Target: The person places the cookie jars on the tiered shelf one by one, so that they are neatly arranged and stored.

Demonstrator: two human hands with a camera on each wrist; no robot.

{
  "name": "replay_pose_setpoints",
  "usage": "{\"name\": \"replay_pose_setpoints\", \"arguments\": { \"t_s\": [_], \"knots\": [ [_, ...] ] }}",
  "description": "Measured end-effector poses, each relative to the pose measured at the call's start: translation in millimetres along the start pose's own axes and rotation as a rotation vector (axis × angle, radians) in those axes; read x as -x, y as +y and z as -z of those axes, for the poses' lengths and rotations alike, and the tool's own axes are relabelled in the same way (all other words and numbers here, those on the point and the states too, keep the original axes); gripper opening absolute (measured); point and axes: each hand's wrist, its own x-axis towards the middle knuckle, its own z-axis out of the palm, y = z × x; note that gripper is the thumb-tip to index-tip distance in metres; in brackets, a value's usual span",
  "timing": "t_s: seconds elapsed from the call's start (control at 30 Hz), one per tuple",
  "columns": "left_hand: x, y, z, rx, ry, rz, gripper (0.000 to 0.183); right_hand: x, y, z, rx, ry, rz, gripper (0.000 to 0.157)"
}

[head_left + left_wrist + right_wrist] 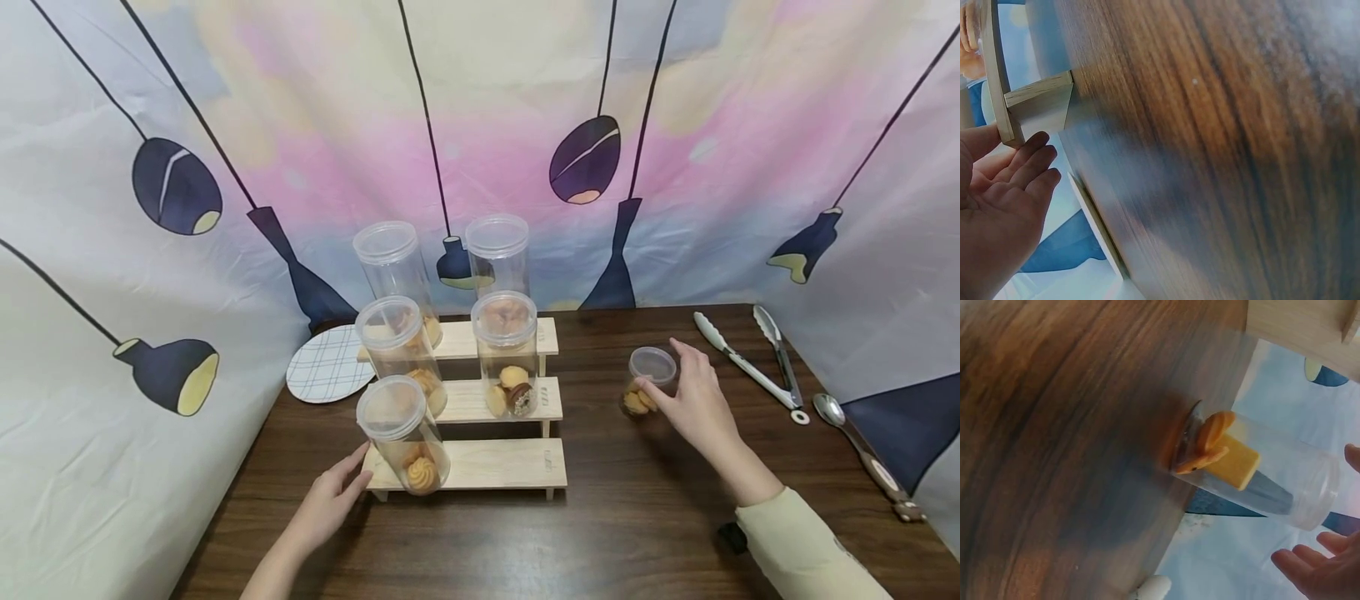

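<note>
My left hand [322,508] is at the left end of the lowest step of a three-tier wooden stand [502,463]. In the left wrist view its thumb and fingers [1036,142] hold the board's end. My right hand [705,408] spreads around a small clear lidded jar [651,371] on the table. The right wrist view shows gaps between the fingertips [1291,562] and this jar, which has a few cookies [1235,462] in its bottom. A lidded jar with a swirled cookie [422,475] stands on the lowest step's left end.
More clear lidded jars of cookies stand on the middle [506,358] and top [498,258] steps. A checked plate [326,367] lies behind the stand's left side. Tongs [757,375] and a long spoon [862,454] lie at the right. A printed curtain hangs behind the table.
</note>
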Motion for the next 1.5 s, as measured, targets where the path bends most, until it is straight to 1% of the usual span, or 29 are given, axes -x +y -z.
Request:
{"name": "replay_pose_setpoints", "arguments": {
  "t_s": [0.1, 0.23, 0.47, 0.73, 1.0, 1.2, 1.5],
  "knots": [
    [0.7, 0.6, 0.2, -0.004, 0.003, 0.0, 0.049, -1.1, 4.9, -2.9, 0.003, -0.031, -0.022, 0.086],
    [0.9, 1.3, 0.2, -0.009, 0.004, -0.002, 0.049, -2.5, 9.2, -4.7, 0.002, -0.051, -0.049, 0.088],
    [0.3, 1.8, -0.2, -0.009, 0.002, 0.002, 0.049, -3.9, 12.2, -5.2, -0.001, -0.069, -0.066, 0.085],
    [0.0, 2.3, 0.2, -0.004, 0.006, -0.003, 0.049, -3.8, 12.4, -5.8, -0.026, -0.065, -0.059, 0.082],
    [0.6, 1.3, 0.4, 0.004, -0.002, 0.009, 0.049, -4.0, 13.0, -7.8, -0.026, -0.045, -0.036, 0.072],
    [-0.5, 1.9, 0.9, 0.013, -0.006, 0.012, 0.05, -1.8, 12.4, -6.0, -0.034, -0.028, -0.034, 0.072],
    [-0.1, 0.6, 0.4, -0.001, -0.008, 0.013, 0.05, 6.1, 4.6, 3.6, -0.019, -0.049, -0.053, 0.078]
  ]
}}
